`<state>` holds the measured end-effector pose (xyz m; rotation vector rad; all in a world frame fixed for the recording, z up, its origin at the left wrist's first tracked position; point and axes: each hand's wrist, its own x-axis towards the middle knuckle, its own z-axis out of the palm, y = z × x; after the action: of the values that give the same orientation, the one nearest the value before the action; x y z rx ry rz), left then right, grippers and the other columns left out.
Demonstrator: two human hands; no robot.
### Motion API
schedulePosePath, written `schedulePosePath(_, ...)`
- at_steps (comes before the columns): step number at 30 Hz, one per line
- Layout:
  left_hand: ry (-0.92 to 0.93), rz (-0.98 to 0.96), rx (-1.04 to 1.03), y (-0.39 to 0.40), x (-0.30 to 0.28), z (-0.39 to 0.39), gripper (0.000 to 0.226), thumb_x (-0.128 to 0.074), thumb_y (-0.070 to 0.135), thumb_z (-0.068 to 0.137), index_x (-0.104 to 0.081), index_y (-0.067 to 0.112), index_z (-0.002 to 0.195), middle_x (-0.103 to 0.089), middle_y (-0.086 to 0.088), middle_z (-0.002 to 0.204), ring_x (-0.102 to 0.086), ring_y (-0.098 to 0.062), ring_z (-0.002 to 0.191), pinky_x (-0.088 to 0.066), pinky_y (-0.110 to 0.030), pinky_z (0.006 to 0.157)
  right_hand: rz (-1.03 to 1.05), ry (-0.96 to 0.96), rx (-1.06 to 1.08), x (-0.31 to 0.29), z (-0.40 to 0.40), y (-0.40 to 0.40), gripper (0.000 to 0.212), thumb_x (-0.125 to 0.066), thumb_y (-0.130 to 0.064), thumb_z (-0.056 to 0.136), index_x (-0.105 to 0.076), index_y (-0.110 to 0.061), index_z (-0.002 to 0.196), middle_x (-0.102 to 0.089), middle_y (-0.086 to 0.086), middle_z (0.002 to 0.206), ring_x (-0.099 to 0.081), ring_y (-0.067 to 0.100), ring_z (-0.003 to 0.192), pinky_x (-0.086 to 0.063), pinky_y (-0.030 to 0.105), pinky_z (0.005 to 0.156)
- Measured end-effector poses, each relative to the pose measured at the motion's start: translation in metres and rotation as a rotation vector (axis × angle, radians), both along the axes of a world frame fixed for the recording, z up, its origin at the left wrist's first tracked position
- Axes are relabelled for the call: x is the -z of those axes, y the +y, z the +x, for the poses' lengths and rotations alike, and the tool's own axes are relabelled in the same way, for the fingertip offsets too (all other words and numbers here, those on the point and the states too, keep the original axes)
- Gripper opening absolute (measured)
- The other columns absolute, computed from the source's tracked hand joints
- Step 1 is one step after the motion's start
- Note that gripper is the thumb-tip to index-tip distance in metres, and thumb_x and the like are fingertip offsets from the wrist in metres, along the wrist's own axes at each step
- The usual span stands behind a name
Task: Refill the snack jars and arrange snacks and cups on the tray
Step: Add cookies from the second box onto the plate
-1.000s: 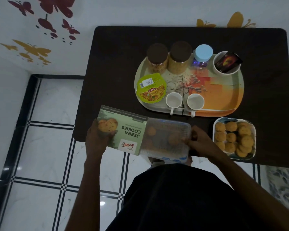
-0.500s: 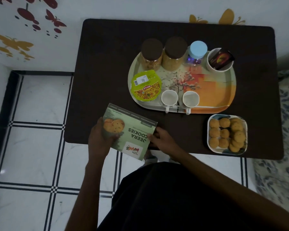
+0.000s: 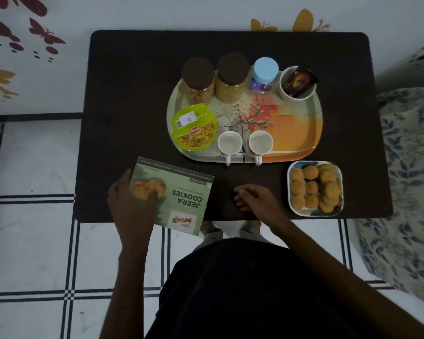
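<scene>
Cookie box (image 3: pixel 175 195) overhangs the table's (image 3: pixel 132 94) near edge, gripped by the left hand (image 3: pixel 132 204). Right hand (image 3: pixel 257 200), loosely curled and holding nothing, rests between box and cookie plate (image 3: pixel 290 189).

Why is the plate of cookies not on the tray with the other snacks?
The plate of cookies does look left out: it sits on the table just off the tray, near its front right corner. The cookie box hangs over the table's front edge, held by the left hand. Nothing looks spilled.
</scene>
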<state>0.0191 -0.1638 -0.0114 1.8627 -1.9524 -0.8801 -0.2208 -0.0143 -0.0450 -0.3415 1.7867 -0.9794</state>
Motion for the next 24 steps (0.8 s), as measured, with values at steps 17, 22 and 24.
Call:
schedulePosePath(17, 0.132, 0.551, 0.428, 0.145, 0.031, -0.209, 0.007, -0.068, 0.030, 0.092, -0.070, 0.031, 0.098, -0.073, 0.000, 0.091, -0.070, -0.020, 0.085, -0.058, -0.045, 0.084, 0.108, 0.689, 0.132, 0.000, -0.187, 0.176, 0.020, -0.054, -0.015, 0.097, -0.064, -0.013, 0.114, -0.060, 0.002, 0.104, -0.055, 0.015, 0.095, -0.038, 0.025, 0.082)
schedulePosePath(22, 0.076, 0.575, 0.436, 0.179, 0.043, -0.233, 0.024, -0.069, 0.030, 0.091, -0.076, 0.018, 0.111, -0.077, 0.000, 0.093, -0.072, -0.012, 0.087, -0.058, -0.040, 0.085, 0.138, 0.526, -0.110, 0.018, -0.210, 0.194, 0.018, -0.057, -0.023, 0.097, -0.067, -0.017, 0.111, -0.071, 0.002, 0.094, -0.066, 0.016, 0.082, -0.053, 0.033, 0.075)
schedulePosePath(24, 0.112, 0.591, 0.386, 0.185, 0.044, -0.237, 0.018, -0.070, 0.026, 0.090, -0.077, 0.019, 0.105, -0.077, 0.001, 0.086, -0.074, -0.012, 0.081, -0.059, -0.041, 0.082, 0.121, 0.443, -0.155, 0.025, -0.216, 0.198, 0.017, -0.059, -0.024, 0.096, -0.068, -0.018, 0.108, -0.073, 0.002, 0.091, -0.070, 0.017, 0.077, -0.059, 0.041, 0.076)
